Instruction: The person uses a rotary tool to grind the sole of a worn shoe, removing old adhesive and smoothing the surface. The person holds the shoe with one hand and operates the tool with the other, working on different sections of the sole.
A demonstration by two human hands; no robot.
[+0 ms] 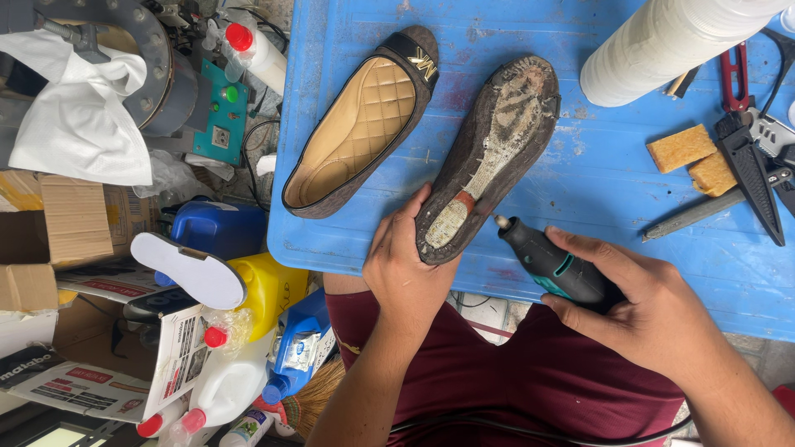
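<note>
In the head view, an upturned flat shoe (489,153) is steadied at its heel end by the left hand (406,265), fingers wrapped around that end, on the near part of the blue table (596,182). A rotary tool (551,265) is grasped in the closed right hand (642,310), its tip just beside the heel. The sole appears already stripped and roughened along the middle, though patches of residue remain. The matching shoe (360,124) lies upright to the left, untouched.
</note>
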